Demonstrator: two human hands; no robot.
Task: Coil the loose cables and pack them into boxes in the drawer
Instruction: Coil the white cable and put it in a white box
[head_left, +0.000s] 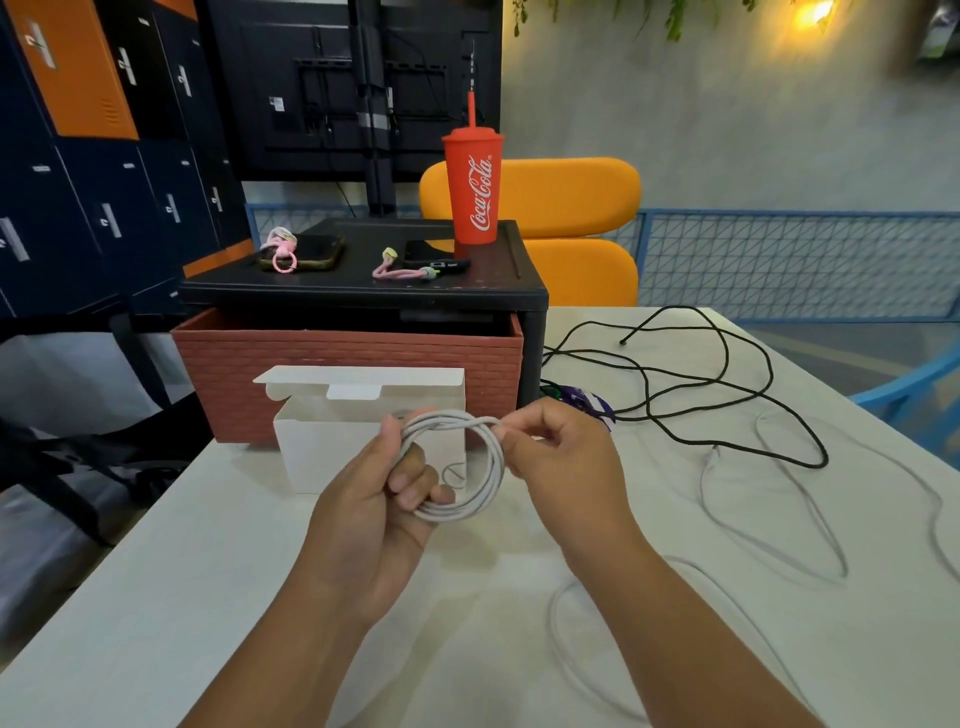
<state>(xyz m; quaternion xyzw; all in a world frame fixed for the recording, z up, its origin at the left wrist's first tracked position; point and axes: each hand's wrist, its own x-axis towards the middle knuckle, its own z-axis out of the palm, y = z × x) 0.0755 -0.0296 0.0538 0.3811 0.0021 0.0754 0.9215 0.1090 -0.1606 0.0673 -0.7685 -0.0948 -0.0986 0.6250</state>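
Gripped in the left hand (374, 499), one white coil (485, 488) is pinched by the right hand (561, 457) before the open box (332, 447); right of it, a black cable (727, 384) and a white cable (831, 519) are left uncoiled.

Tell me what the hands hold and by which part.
Both hold the coiled white cable: the left hand grips its left side, the right hand pinches its upper right strand.

A person's bare left hand (374, 499) and bare right hand (561, 457) appeared before the head-worn camera. Both forearms (675, 623) were uncovered down to the lower edge of the view, and the fingernails (401, 482) that showed were short and plain.
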